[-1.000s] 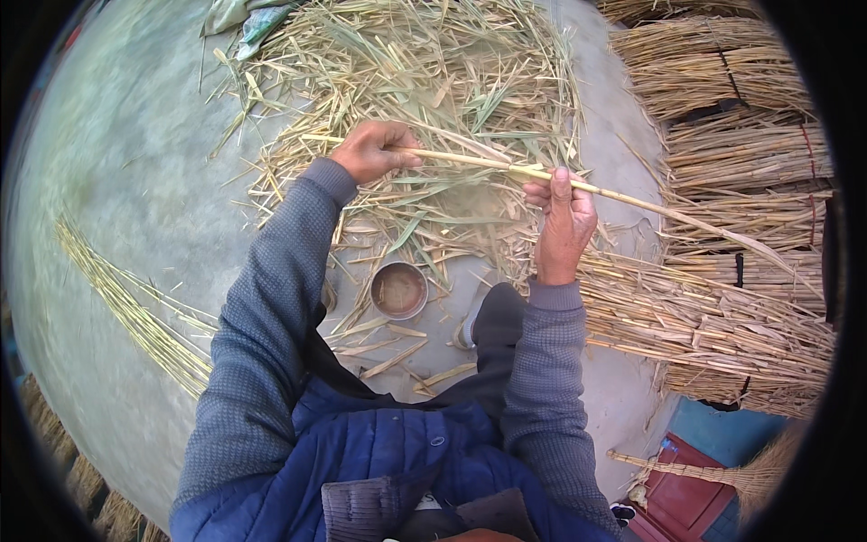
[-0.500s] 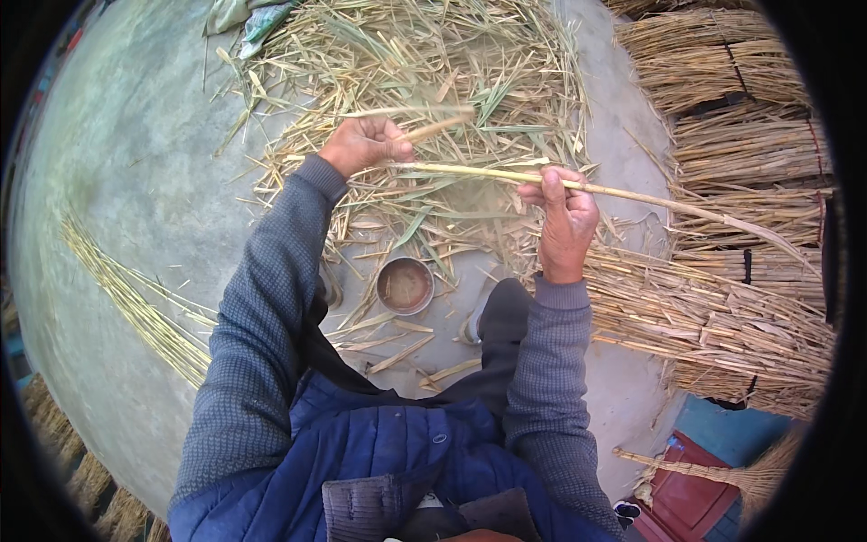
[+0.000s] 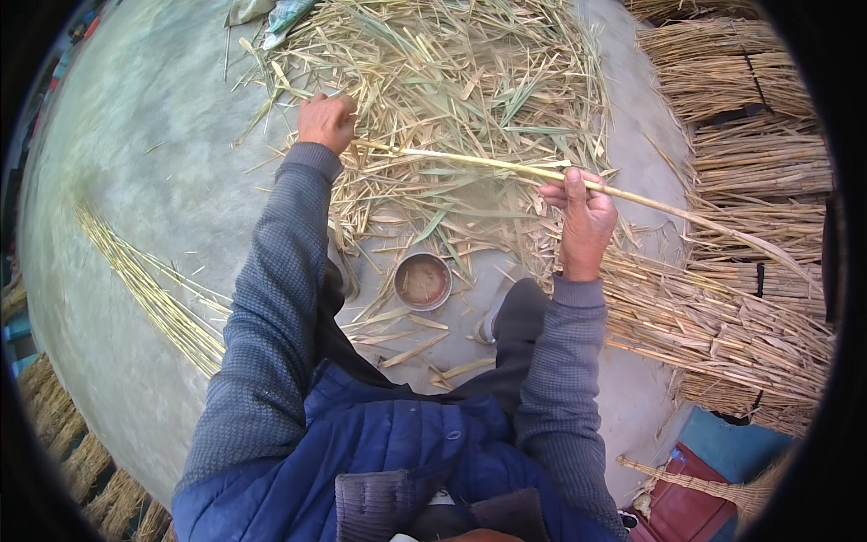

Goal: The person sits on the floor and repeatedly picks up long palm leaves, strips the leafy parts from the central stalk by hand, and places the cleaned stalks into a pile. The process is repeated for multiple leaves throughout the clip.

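Note:
A long, thin yellowish reed stalk (image 3: pixel 488 163) stretches between my two hands above a heap of dry leaf scraps. My right hand (image 3: pixel 587 226) pinches it between thumb and fingers, and its long tail runs on to the right, ending in a dry brown leafy part. At the stalk's left end is my left hand (image 3: pixel 327 122), back upward and fingers closed on that end; the fingertips are partly hidden. The heap of dry leaves and husks (image 3: pixel 452 72) lies on the floor beyond and below the stalk.
A round metal bowl (image 3: pixel 423 282) stands between my feet. Loose peeled stalks (image 3: pixel 153 294) lie at the left. An unbundled pile of reeds (image 3: pixel 722 321) lies at the right, with tied bundles (image 3: pixel 759 149) beyond. A straw broom (image 3: pixel 686 479) rests near a red object (image 3: pixel 695 506).
My left hand has moved left and slightly up, turning its back upward. The loose, blurred husk strip it held no longer shows. My right hand keeps its pinch on the stalk.

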A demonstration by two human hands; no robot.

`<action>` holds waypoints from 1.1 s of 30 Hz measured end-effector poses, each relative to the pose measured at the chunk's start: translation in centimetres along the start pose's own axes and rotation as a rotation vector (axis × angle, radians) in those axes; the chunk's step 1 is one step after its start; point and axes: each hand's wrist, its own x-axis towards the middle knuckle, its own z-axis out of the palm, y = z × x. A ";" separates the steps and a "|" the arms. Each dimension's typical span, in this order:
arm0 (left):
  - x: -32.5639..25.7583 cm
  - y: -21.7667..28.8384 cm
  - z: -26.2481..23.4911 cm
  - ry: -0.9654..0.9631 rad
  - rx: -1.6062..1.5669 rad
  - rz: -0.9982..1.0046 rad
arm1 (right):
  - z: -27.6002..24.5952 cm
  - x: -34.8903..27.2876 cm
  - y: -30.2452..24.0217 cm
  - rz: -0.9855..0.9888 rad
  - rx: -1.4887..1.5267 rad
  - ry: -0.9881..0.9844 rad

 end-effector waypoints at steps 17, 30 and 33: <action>0.7 2.6 -1.4 0.126 -0.211 -0.058 | 2.9 -0.5 0.9 -0.032 0.022 -0.041; 0.6 7.0 -3.7 -0.226 -0.751 0.255 | 3.9 0.0 1.3 0.058 0.091 -0.065; 0.3 2.3 -2.4 -0.305 -0.495 0.154 | 1.0 1.0 0.4 -0.002 0.076 -0.002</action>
